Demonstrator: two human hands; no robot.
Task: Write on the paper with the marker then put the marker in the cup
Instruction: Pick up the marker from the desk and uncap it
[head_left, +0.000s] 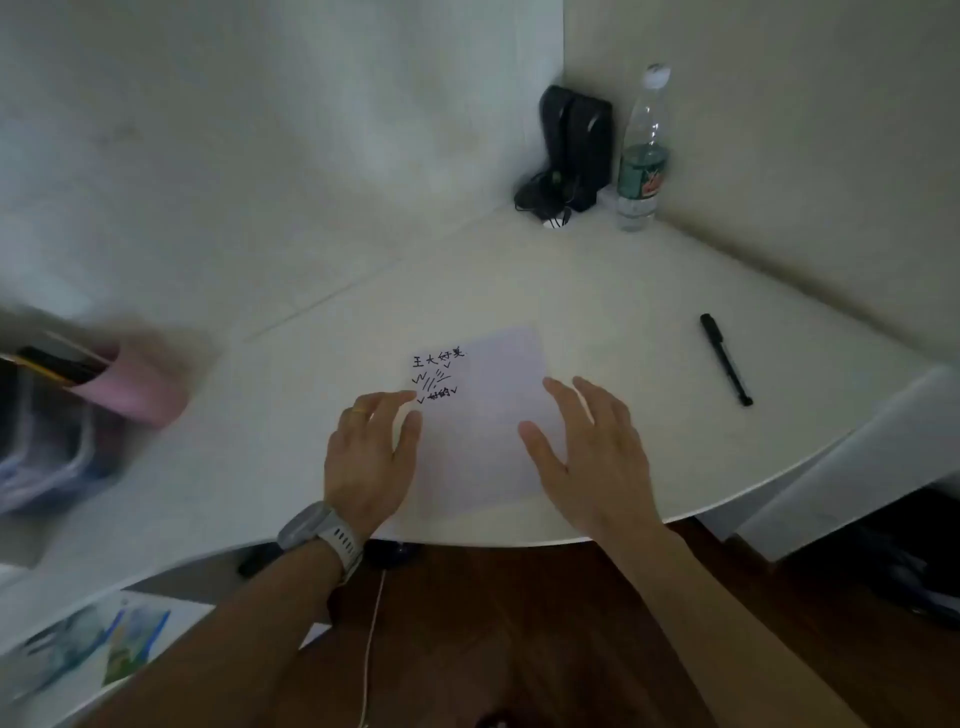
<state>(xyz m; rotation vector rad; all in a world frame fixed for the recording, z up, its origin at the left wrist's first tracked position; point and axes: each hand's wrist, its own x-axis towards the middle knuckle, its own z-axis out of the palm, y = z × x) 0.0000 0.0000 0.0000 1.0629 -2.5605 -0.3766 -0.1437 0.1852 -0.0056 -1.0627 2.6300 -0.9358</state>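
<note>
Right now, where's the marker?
In the head view the marker lies flat on the table, right of the paper, beyond the right hand, in neither hand.

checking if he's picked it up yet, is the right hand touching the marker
Apart. The head view shows the right hand open over the paper, with a clear strip of bare table between its fingers and the marker, which lies alone.
</note>
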